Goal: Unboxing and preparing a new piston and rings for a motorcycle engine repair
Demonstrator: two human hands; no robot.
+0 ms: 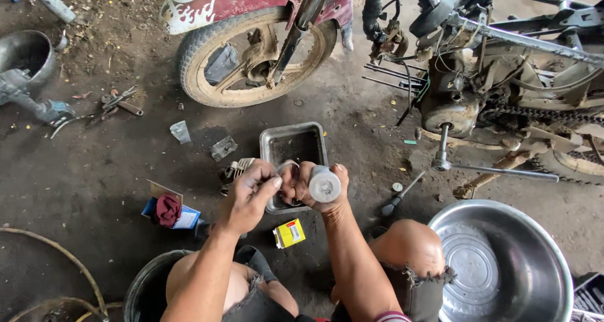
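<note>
Red rag (168, 209) on blue box (186, 219), left, on dirt floor. Left hand (250, 193) pinched nearly shut, fingertips on small metal ring (288, 168); what else it grips cannot be told. Right hand (313, 185) closed around white cylindrical part (324, 185), long axis aimed up at camera, round end face showing. Both held over near edge of rectangular metal tray (272, 147). Yellow box (289, 233) below. Screwdriver (399, 197), round steel basin (553, 246) further right.
</note>
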